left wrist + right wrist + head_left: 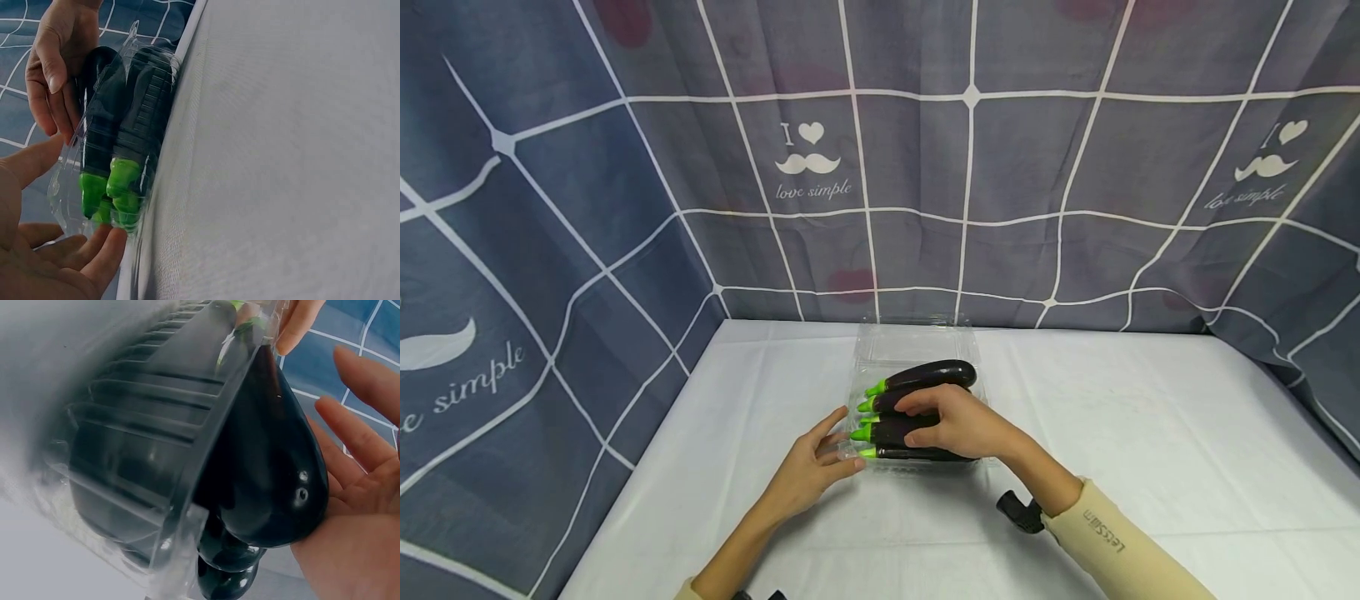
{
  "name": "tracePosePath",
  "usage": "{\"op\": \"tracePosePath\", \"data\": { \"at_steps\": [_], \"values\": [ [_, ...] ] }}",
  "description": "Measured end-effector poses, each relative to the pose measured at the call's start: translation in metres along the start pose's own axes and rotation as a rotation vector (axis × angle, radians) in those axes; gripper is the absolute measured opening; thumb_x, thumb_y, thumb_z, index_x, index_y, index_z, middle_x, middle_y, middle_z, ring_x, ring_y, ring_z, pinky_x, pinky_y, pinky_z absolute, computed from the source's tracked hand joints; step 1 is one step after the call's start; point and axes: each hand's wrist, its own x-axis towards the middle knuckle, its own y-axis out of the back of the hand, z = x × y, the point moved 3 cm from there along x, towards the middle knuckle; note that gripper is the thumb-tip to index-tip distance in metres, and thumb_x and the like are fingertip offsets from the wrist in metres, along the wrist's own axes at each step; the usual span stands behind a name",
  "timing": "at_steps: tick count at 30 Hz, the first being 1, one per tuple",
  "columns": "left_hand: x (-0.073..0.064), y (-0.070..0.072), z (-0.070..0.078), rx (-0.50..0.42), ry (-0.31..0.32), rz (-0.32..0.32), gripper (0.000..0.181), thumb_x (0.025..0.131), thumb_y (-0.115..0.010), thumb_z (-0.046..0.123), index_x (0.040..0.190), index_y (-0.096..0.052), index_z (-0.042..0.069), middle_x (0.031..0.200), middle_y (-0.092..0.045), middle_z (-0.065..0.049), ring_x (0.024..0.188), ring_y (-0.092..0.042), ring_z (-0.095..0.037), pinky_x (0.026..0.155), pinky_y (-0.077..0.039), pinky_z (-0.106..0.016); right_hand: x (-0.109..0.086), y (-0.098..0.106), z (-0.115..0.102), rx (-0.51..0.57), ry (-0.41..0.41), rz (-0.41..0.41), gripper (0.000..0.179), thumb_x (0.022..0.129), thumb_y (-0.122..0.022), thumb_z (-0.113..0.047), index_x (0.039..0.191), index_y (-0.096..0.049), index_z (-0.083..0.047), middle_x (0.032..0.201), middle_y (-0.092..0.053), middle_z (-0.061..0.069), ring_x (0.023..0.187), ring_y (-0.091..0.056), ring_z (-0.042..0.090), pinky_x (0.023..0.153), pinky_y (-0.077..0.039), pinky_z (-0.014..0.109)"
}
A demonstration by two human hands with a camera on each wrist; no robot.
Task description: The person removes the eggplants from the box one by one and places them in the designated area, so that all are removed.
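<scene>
Several dark purple eggplants (928,374) with bright green stem ends lie side by side in a clear plastic clamshell box (951,468), stems to the left. Over the middle of the row hangs my right hand (958,421), thumb and fingers spread apart. In the right wrist view, its palm is right beside the rounded end of one eggplant (275,469), and its fingers stand away from it. My left hand (812,468) is at the box's left end, fingers spread and fingertips right at the rim. Parts of the middle eggplants are hidden under my right hand.
The clear lid (917,342) stands folded back behind the box. A white cloth (1112,433) covers the table. Behind and to the left hangs a grey-blue checked curtain (917,158). A black wrist device (1021,512) sits at the right sleeve.
</scene>
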Motion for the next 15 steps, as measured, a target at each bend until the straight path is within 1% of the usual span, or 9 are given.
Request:
{"op": "tracePosePath", "data": {
  "at_steps": [5,11,15],
  "values": [
    [0.0007,0.0003,-0.0003,0.001,-0.005,-0.006,0.086,0.089,-0.077,0.020,0.156,-0.026,0.005,0.159,-0.026,-0.016,0.135,-0.041,-0.039,0.106,-0.044,-0.046,0.0024,0.0002,-0.0019,-0.044,0.010,-0.033,0.041,0.088,-0.076,-0.015,0.125,-0.066,0.000,0.121,-0.066,0.013,0.113,-0.062,0.028,0.094,-0.052,0.046],
    [0.0007,0.0003,-0.0005,0.001,-0.011,-0.012,0.086,0.089,-0.076,0.020,0.156,-0.024,0.004,0.159,-0.025,-0.015,0.137,-0.039,-0.039,0.107,-0.042,-0.047,0.0020,0.0036,-0.0054,-0.029,0.007,-0.055,0.042,0.088,-0.075,-0.014,0.127,-0.065,-0.001,0.123,-0.065,0.013,0.114,-0.061,0.027,0.096,-0.051,0.046],
    [0.0008,0.0004,-0.0005,0.005,-0.022,-0.019,0.086,0.089,-0.076,0.020,0.156,-0.024,0.004,0.160,-0.024,-0.016,0.137,-0.038,-0.039,0.107,-0.042,-0.047,-0.0023,0.0072,-0.0072,-0.015,-0.001,-0.051,0.044,0.088,-0.074,-0.015,0.128,-0.064,-0.002,0.126,-0.064,0.011,0.116,-0.060,0.027,0.097,-0.050,0.047]
  ]
}}
